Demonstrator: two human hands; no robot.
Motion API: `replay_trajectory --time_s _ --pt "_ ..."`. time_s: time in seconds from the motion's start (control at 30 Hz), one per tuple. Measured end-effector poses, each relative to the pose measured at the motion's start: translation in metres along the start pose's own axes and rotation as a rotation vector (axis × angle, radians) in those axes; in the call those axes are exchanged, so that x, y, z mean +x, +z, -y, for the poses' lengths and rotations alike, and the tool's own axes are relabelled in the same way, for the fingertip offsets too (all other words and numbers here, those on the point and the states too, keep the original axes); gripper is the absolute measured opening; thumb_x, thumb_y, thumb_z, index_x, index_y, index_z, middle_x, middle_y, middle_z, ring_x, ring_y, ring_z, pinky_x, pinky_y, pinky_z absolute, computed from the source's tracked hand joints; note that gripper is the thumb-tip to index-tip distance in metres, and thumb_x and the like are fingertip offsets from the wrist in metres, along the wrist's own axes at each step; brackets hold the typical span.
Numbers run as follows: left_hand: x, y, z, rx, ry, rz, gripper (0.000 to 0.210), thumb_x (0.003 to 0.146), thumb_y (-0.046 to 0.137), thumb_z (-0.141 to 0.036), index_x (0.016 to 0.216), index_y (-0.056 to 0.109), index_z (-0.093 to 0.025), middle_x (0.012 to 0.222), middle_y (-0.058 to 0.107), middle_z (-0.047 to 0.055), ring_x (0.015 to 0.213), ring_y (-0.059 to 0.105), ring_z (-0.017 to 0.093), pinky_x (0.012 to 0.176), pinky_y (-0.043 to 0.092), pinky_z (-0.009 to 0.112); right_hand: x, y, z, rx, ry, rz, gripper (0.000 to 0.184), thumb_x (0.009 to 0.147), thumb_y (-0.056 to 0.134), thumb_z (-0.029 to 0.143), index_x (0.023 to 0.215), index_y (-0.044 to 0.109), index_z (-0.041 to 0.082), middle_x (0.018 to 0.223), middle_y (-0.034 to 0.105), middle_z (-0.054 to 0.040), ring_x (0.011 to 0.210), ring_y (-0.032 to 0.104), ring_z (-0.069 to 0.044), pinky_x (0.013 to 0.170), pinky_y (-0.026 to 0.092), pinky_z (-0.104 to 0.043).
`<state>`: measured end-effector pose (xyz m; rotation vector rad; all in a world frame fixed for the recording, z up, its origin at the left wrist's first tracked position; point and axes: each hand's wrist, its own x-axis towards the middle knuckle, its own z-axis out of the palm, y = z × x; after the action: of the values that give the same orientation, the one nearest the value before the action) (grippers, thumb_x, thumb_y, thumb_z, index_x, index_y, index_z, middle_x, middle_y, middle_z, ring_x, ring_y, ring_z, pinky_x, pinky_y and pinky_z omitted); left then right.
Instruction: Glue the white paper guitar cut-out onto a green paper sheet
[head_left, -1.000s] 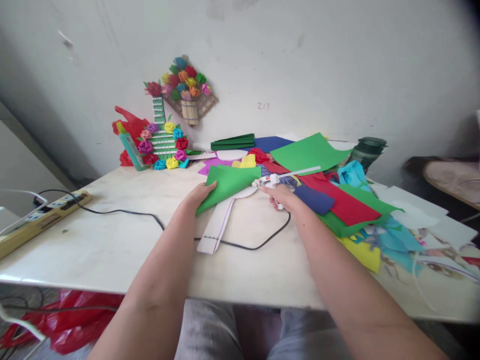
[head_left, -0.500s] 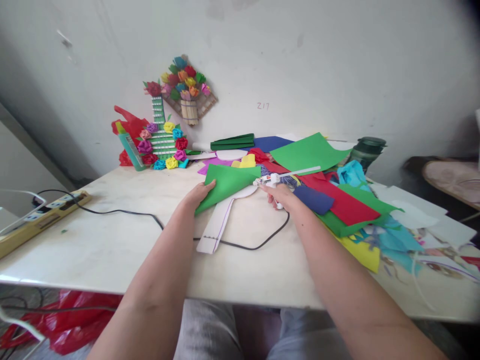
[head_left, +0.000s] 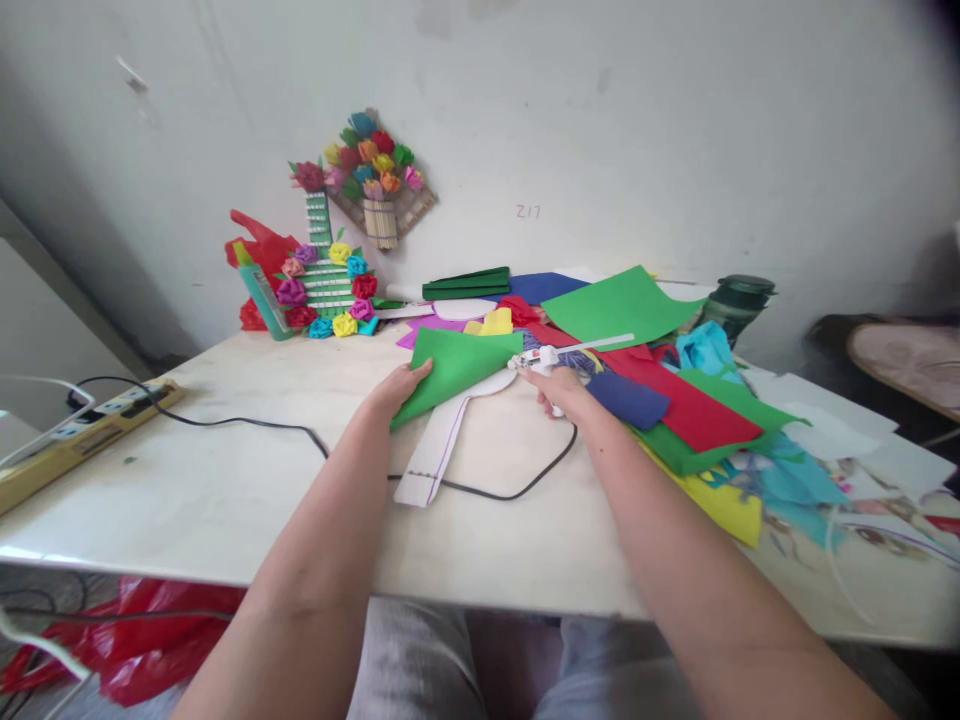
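My left hand grips the left edge of a green paper sheet, thumb on top. My right hand is wrapped round a white hot glue gun, its nozzle at the right corner of the green sheet. A long glue stick sticks out of the gun's back end. Beneath the green sheet lies a white cardboard cutout with a purple line along its edge, reaching toward me. The gun's black cord loops over the table and under the cutout.
Coloured paper sheets pile up on the right, with a dark green bottle behind. A flower-trimmed guitar-shaped craft and a glue bottle stand at the back left. A power strip lies at the left edge.
The glue gun and its glue stick have shifted very slightly at the green sheet's corner. Both hands otherwise keep their places and grips.
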<state>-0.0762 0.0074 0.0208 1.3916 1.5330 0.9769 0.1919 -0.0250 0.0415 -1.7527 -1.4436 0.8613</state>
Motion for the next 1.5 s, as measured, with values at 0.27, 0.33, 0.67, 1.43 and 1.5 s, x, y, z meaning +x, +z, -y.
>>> replay_trajectory --time_s 0.27,0.33,0.67,1.43,1.5 --pt "0.001 0.0 0.001 -0.007 0.001 -0.005 0.063 0.063 0.053 -0.063 0.102 0.056 -0.014 0.101 0.063 0.01 0.09 0.06 0.023 0.075 0.046 0.029 0.007 0.002 -0.006 0.006 -0.032 -0.018 0.038 0.068 0.058 0.051 0.056 0.049 0.016 0.037 0.048 -0.0006 0.027 0.044 -0.011 0.027 0.036 -0.023" --pt "0.001 0.0 0.001 0.016 -0.004 -0.026 0.064 0.062 0.053 -0.064 0.102 0.056 -0.014 0.103 0.063 0.011 0.091 0.059 0.023 0.075 0.045 0.03 0.008 0.001 -0.008 0.055 -0.023 -0.001 0.037 0.068 0.059 0.049 0.057 0.049 0.015 0.041 0.051 -0.0012 0.026 0.043 -0.01 0.027 0.035 -0.022" --pt "0.002 -0.001 0.001 0.034 -0.005 -0.044 0.063 0.062 0.053 -0.063 0.1 0.056 -0.013 0.102 0.063 0.012 0.091 0.059 0.024 0.076 0.045 0.031 0.01 -0.003 -0.012 0.202 -0.039 0.082 0.034 0.07 0.059 0.046 0.072 0.052 0.014 0.045 0.055 -0.0002 0.023 0.039 -0.008 0.025 0.033 -0.021" --pt "-0.002 0.0 -0.003 0.071 -0.032 -0.043 0.064 0.064 0.05 -0.064 0.105 0.054 -0.015 0.105 0.062 0.011 0.091 0.059 0.023 0.075 0.045 0.03 0.004 -0.002 -0.004 0.139 -0.014 0.076 0.035 0.071 0.06 0.043 0.056 0.044 0.016 0.036 0.046 0.0036 0.022 0.038 -0.007 0.024 0.034 -0.021" --pt "-0.003 0.0 -0.003 0.06 -0.029 -0.033 0.064 0.064 0.05 -0.064 0.105 0.054 -0.015 0.105 0.062 0.011 0.09 0.06 0.023 0.074 0.046 0.029 0.002 -0.003 -0.003 0.137 -0.024 0.085 0.035 0.07 0.06 0.043 0.055 0.044 0.016 0.034 0.045 0.0042 0.022 0.037 -0.007 0.024 0.034 -0.021"
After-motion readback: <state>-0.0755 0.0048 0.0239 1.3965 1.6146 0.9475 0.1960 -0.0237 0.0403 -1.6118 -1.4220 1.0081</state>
